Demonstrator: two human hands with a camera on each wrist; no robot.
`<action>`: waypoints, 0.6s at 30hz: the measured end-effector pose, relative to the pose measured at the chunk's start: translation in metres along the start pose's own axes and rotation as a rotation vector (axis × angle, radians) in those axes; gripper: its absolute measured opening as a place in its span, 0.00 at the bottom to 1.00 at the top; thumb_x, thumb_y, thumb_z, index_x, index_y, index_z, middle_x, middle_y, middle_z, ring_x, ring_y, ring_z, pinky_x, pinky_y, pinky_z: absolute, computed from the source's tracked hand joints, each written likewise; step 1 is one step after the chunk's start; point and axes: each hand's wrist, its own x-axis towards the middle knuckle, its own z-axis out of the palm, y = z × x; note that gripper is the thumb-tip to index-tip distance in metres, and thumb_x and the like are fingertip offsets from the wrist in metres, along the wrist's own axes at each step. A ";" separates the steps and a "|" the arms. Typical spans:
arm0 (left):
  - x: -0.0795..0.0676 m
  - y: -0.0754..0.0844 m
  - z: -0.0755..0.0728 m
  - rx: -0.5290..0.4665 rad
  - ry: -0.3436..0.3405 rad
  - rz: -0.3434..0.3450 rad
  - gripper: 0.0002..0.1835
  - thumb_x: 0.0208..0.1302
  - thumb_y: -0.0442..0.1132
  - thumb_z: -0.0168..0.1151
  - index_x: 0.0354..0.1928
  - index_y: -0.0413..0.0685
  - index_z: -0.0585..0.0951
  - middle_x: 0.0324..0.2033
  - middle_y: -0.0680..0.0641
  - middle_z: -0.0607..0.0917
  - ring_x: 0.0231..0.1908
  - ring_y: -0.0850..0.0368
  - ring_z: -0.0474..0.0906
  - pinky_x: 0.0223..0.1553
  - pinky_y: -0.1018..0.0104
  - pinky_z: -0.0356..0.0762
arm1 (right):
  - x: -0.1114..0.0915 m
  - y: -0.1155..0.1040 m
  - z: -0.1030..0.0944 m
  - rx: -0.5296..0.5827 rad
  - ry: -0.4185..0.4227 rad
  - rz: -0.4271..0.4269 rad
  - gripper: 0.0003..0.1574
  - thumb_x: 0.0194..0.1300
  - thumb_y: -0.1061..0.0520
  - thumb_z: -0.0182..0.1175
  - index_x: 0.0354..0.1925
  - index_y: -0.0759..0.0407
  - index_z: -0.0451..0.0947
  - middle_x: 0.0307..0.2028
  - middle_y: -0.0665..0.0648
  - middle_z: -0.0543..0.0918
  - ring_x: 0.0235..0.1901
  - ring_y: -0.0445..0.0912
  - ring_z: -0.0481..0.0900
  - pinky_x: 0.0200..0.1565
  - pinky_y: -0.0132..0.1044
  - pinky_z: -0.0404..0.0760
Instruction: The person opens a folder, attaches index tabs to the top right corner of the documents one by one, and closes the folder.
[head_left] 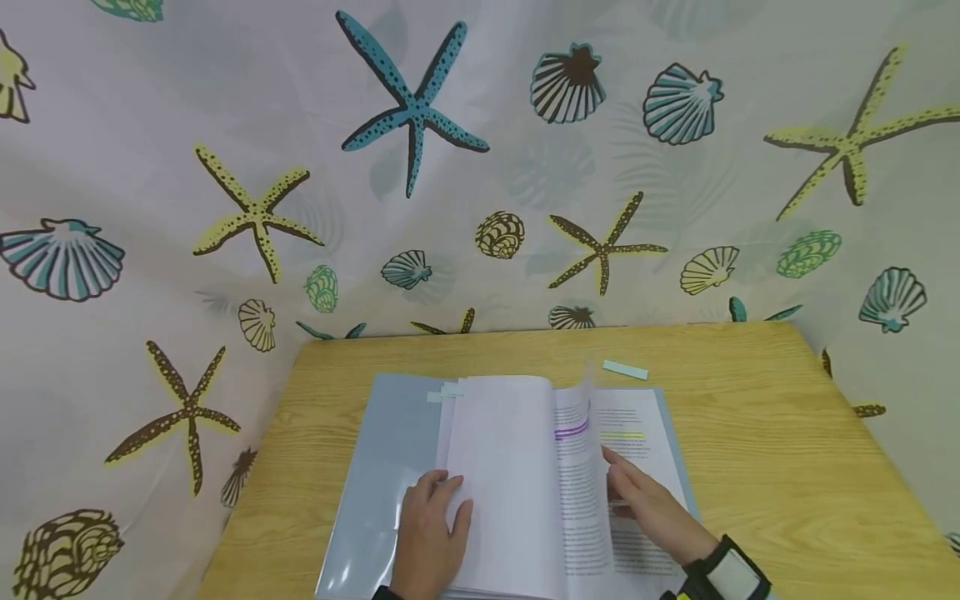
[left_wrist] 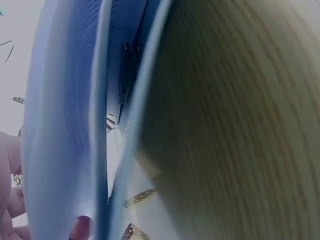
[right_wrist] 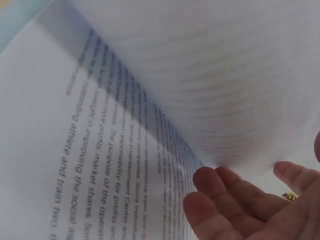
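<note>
A blue-grey folder (head_left: 397, 442) lies spread on the table, with white printed pages (head_left: 504, 467) turned over to its left side. My left hand (head_left: 431, 529) rests on the left edge of those pages with its fingers spread. A single printed sheet (head_left: 579, 492) with a purple-marked line stands raised near the middle. My right hand (head_left: 652, 504) is at the sheet's right edge, its fingertips (right_wrist: 210, 181) against the underside. Below it lies another printed page (head_left: 628, 412) with a yellow highlighted line.
Pale blue sticky tabs (head_left: 444, 392) stick out at the upper left of the pages. A loose pale blue strip (head_left: 625, 369) lies on the wooden table (head_left: 795, 467) beyond the folder. A cloth (head_left: 517, 167) printed with starfish and shells hangs behind the table.
</note>
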 end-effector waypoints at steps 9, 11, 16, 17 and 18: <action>0.006 0.003 -0.011 -0.013 -0.024 -0.023 0.13 0.63 0.45 0.61 0.46 0.45 0.81 0.44 0.46 0.79 0.46 0.49 0.73 0.49 0.44 0.72 | 0.015 -0.002 0.018 -0.302 -0.012 -0.164 0.35 0.72 0.36 0.41 0.70 0.49 0.55 0.60 0.60 0.72 0.56 0.51 0.70 0.55 0.56 0.71; 0.008 0.001 -0.014 -0.012 -0.015 -0.028 0.13 0.66 0.46 0.57 0.46 0.46 0.81 0.43 0.48 0.79 0.46 0.52 0.73 0.46 0.47 0.73 | 0.019 -0.002 0.020 -0.362 -0.019 -0.190 0.35 0.71 0.35 0.41 0.70 0.47 0.56 0.62 0.57 0.70 0.57 0.49 0.70 0.56 0.55 0.70; 0.018 0.000 -0.026 -0.048 0.057 0.034 0.15 0.70 0.43 0.51 0.52 0.42 0.77 0.44 0.46 0.80 0.48 0.54 0.74 0.45 0.51 0.75 | 0.028 -0.003 0.026 -0.484 -0.041 -0.273 0.35 0.70 0.35 0.44 0.70 0.44 0.56 0.67 0.49 0.62 0.63 0.44 0.61 0.61 0.51 0.64; 0.021 0.002 -0.029 -0.056 0.073 0.050 0.16 0.70 0.42 0.51 0.54 0.41 0.76 0.45 0.45 0.80 0.49 0.53 0.73 0.46 0.51 0.75 | 0.029 -0.003 0.027 -0.502 -0.045 -0.291 0.36 0.70 0.35 0.45 0.70 0.45 0.56 0.68 0.49 0.62 0.64 0.43 0.59 0.62 0.50 0.62; 0.024 0.004 -0.031 -0.066 0.085 0.065 0.17 0.70 0.41 0.51 0.55 0.40 0.74 0.46 0.44 0.80 0.49 0.53 0.73 0.46 0.51 0.75 | 0.030 -0.003 0.029 -0.519 -0.048 -0.306 0.36 0.69 0.36 0.46 0.70 0.46 0.56 0.68 0.49 0.62 0.65 0.42 0.58 0.63 0.50 0.62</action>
